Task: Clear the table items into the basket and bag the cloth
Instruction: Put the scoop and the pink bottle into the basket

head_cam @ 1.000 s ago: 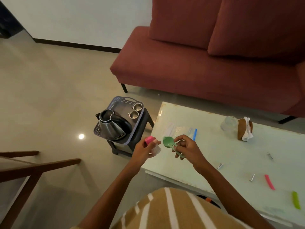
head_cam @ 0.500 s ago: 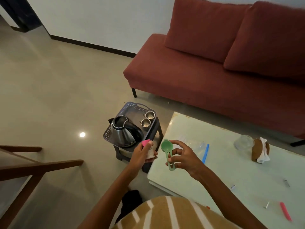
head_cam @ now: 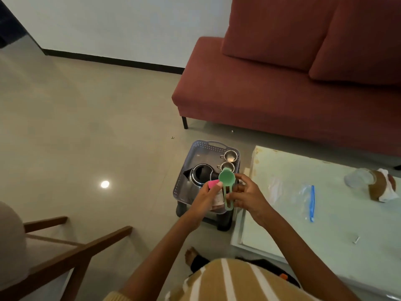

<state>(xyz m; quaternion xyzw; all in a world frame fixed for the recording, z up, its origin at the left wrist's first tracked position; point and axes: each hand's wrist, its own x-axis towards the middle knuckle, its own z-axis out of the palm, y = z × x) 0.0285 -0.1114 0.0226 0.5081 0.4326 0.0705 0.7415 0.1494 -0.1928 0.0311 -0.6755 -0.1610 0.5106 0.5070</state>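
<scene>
i'm hovering both hands over the basket (head_cam: 191, 193): left hand (head_cam: 207, 197) gripping a pink-capped bottle (head_cam: 213, 184), right hand (head_cam: 246, 197) pinching the green scoop (head_cam: 226, 178). the cloth (head_cam: 386, 187) and zip bag (head_cam: 304, 199) are waiting on the counter (head_cam: 325, 246) at three o'clock; i judge roughly half remains.

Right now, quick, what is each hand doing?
Left hand: closed on a small bottle with a pink cap.
Right hand: closed on a green scoop, over the basket.
</scene>
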